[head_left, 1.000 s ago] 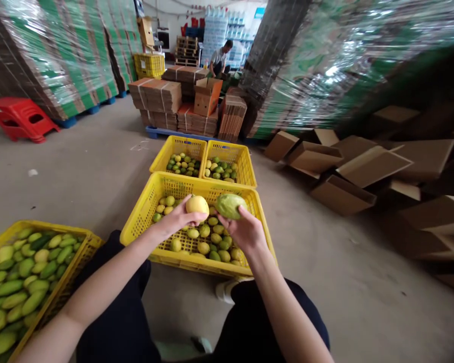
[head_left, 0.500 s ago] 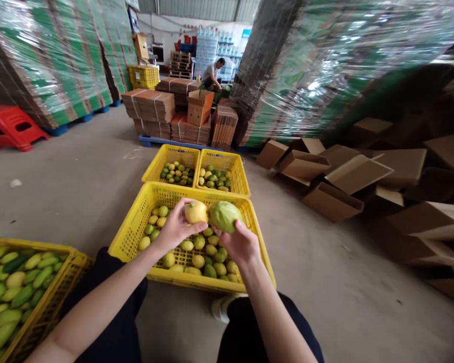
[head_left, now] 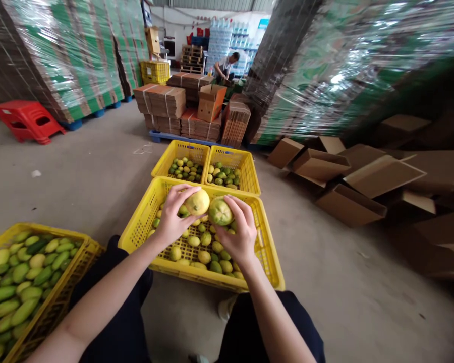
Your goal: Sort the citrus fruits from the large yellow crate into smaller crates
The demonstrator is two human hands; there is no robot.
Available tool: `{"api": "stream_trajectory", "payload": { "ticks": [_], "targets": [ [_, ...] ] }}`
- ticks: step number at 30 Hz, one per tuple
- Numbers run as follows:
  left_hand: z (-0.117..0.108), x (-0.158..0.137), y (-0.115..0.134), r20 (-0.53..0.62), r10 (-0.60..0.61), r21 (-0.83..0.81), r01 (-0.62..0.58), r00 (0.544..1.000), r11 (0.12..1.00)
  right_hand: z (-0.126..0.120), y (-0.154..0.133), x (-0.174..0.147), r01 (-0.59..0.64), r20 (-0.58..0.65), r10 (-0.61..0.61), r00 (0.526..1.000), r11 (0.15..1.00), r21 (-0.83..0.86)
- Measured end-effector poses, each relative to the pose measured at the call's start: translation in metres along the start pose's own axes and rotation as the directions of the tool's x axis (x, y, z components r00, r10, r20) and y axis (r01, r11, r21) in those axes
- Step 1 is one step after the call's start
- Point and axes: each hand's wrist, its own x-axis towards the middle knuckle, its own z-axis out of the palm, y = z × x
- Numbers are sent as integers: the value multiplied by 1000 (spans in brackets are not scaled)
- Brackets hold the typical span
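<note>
Head view, near to far: dark trouser legs [head_left: 109, 322] at bottom; left hand [head_left: 172, 222] with fingers wrapped around yellow mango [head_left: 197, 202], right hand [head_left: 239, 234] with fingers closed around green mango [head_left: 220, 211], both fruits side by side, close to touching, over near yellow crate [head_left: 144, 227]. Only a thin layer of small fruit on that crate's floor, so probably early in the filling. Left crate [head_left: 60, 297] piled high with long green mangoes, apparently plenty left. Beyond, two small crates [head_left: 245, 171] part full; farther off, flattened cartons [head_left: 162, 101], red stool [head_left: 28, 118], distant seated person [head_left: 227, 64].
</note>
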Motion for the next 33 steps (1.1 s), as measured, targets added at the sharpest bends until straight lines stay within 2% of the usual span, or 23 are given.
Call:
{"api": "stream_trajectory", "payload": {
  "ticks": [4, 7, 9, 10, 11, 12, 14, 16, 18, 20, 21, 23, 25, 26, 27, 28, 29, 30, 31, 32, 33],
  "targets": [
    [-1, -1, -3, 3, 62, 81, -62, 998, 995, 7, 0, 1, 34, -50, -34, 998, 999, -10],
    [-1, -4, -7, 41, 36, 61, -38, 999, 997, 6, 0, 3, -6, -74, 6, 997, 1000, 5],
    [-4, -6, -8, 62, -59, 4, 59, 996, 998, 3, -1, 6, -109, -29, 111, 993, 991, 82],
    [-5, -6, -8, 83, -139, -46, 143, 987, 989, 2, -1, 8, -206, 27, 204, 979, 967, 149],
    [-7, -6, -8, 117, -236, -108, 249, 965, 963, 1, -2, 10, -336, 107, 319, 942, 914, 227],
    [-9, -6, -8, 162, -344, -172, 370, 925, 913, 1, -2, 11, -487, 208, 442, 873, 819, 302],
    [-10, -5, -9, 279, -540, -272, 605, 794, 749, 3, -2, 13, -755, 419, 629, 655, 519, 402],
    [-9, -3, -10, 398, -668, -307, 778, 628, 548, 6, -2, 14, -891, 592, 685, 425, 202, 406],
    [-5, -1, -11, 502, -732, -297, 887, 460, 354, 10, -2, 14, -938, 710, 656, 257, -7, 347],
    [-1, 3, -11, 561, -764, -272, 943, 318, 192, 13, -1, 16, -953, 783, 606, 144, -127, 273],
    [0, 4, -12, 573, -775, -260, 956, 266, 136, 14, -1, 16, -954, 803, 587, 106, -166, 248],
    [2, 7, -13, 571, -794, -247, 966, 209, 77, 16, 0, 17, -949, 823, 564, 66, -220, 226],
    [3, 8, -14, 557, -805, -243, 967, 202, 75, 18, 1, 17, -943, 826, 559, 75, -230, 241],
    [2, 7, -14, 548, -808, -240, 966, 215, 94, 19, 1, 17, -943, 816, 570, 95, -210, 256],
    [1, 6, -15, 529, -811, -235, 962, 249, 141, 20, 2, 16, -947, 790, 599, 129, -162, 278],
    [0, 4, -14, 490, -814, -227, 947, 312, 226, 20, 2, 15, -950, 739, 647, 185, -74, 302],
    [-1, 2, -14, 428, -808, -205, 914, 405, 350, 20, 2, 14, -945, 661, 699, 271, 64, 320],
    [-2, -1, -13, 347, -779, -164, 852, 522, 498, 20, 3, 13, -916, 561, 730, 390, 245, 318],
    [-4, -3, -12, 257, -717, -102, 756, 648, 646, 19, 3, 12, -847, 451, 717, 531, 443, 292],
    [-5, -6, -11, 182, -622, -26, 636, 762, 772, 18, 4, 10, -740, 352, 654, 670, 626, 246],
    [-6, -8, -11, 136, -509, 51, 507, 850, 861, 18, 5, 9, -613, 281, 556, 782, 767, 189]
  ]
}}
